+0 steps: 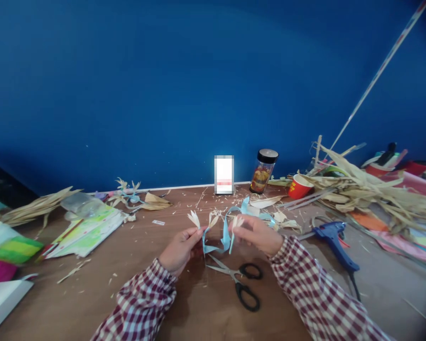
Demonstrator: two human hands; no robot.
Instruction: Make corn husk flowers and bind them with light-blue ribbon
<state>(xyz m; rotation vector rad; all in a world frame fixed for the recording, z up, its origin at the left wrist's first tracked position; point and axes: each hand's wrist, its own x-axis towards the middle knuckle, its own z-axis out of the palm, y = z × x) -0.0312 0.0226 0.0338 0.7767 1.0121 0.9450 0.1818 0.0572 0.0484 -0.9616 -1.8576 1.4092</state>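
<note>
My left hand [181, 247] pinches a small pale husk flower [194, 219] between thumb and fingertips, with a light blue ribbon [213, 248] hanging from it. A second pale flower head [212, 220] stands just right of those fingertips. Across from it, my right hand [256, 233] is closed on another husk flower [237, 221], whose blue-wrapped stem points down. The ribbon loops between the two hands and curls up behind the right one. Below them on the table lie black-handled scissors [238, 275], blades parted and pointing left.
A blue glue gun [336, 245] lies at right, before a heap of dried husks [362, 187]. Behind stand a red paper cup [300, 186], a lidded jar [263, 171] and a bright white panel [224, 174]. Left are a painted sheet [87, 233] and finished-looking flowers [128, 192]. Husk scraps litter the brown table [128, 293].
</note>
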